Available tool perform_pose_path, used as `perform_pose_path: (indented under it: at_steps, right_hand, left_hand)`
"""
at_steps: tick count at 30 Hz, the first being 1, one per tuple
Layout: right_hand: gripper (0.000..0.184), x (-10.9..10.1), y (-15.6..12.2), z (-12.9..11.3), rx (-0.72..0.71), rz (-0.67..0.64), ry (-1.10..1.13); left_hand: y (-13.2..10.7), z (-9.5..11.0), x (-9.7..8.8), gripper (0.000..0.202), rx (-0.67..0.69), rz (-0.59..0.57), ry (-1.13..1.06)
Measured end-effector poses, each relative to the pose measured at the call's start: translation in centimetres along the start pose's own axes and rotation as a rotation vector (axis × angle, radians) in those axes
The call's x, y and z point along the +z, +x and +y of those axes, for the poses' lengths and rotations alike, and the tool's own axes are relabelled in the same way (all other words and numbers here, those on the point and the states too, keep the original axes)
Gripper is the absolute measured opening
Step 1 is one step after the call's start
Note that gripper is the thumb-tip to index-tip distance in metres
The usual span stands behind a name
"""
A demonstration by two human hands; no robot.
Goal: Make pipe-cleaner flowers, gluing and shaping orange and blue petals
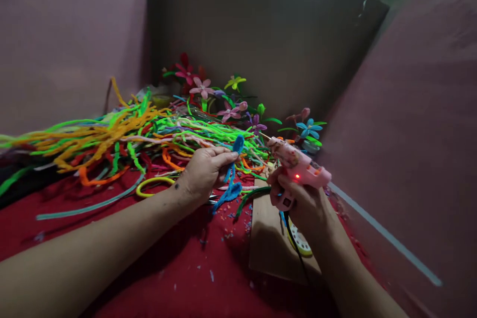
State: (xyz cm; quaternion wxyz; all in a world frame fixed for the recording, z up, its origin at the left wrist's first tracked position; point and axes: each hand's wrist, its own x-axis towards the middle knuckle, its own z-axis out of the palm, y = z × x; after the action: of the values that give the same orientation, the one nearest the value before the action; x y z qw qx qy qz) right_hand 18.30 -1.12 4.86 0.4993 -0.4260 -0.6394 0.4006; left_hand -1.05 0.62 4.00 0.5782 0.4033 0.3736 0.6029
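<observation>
Between the thumb and fingers of my left hand [206, 169] is a blue pipe cleaner piece [238, 144], bent into petal-like loops that hang below the fingers. My right hand [298, 194] is wrapped round the handle of a pink hot glue gun [298, 161]. A red light glows on the gun's side, and its nozzle points up and left, a little apart from the blue piece. A dark cord runs down from the handle. Near my right fingers, a dark green pipe cleaner [248, 198] sticks out to the left; whether they grip it I cannot tell.
A big heap of coloured pipe cleaners [112, 134] spreads left. Yellow-handled scissors [145, 186] lie by my left wrist. Behind stand finished pipe cleaner flowers [201, 88]. A wooden board [264, 243] and a yellow-rimmed disc [300, 241] lie under my right hand, on red cloth [179, 268].
</observation>
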Motion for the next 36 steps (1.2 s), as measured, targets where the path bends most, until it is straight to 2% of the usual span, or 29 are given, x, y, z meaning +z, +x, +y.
perform_pose_path:
  at_steps: [5, 12, 16, 21, 25, 31, 36]
  right_hand:
    - [0.018, -0.2, -1.0, 1.0, 0.039, 0.019, -0.113]
    - [0.039, 0.4, -1.3, 0.1, 0.072, 0.017, -0.116]
    - [0.056, 0.5, -1.1, 0.0, 0.061, -0.067, -0.057]
    - [0.054, 0.4, -1.2, -0.1, 0.032, -0.077, -0.111]
    - [0.057, 0.4, -1.1, 0.4, 0.019, -0.061, -0.061]
    - [0.045, 0.2, -1.0, 1.2, 0.022, -0.03, -0.106]
    - [0.045, 0.3, -1.0, 0.7, 0.038, -0.019, -0.12]
  left_hand:
    - [-0.4, 0.0, 0.6, 0.021, -0.03, -0.027, 0.095]
    - [-1.0, -0.3, 0.7, 0.024, -0.033, -0.074, 0.192]
    - [-1.2, -0.2, 0.8, 0.026, -0.057, -0.078, 0.205]
    - [-1.2, -0.2, 0.8, 0.026, -0.049, -0.085, 0.209]
    - [-1.1, -0.3, 0.7, 0.024, -0.049, -0.098, 0.189]
    - [-1.0, -0.2, 0.8, 0.025, -0.057, -0.091, 0.196]
    - [-1.1, -0.2, 0.8, 0.025, -0.055, -0.101, 0.213]
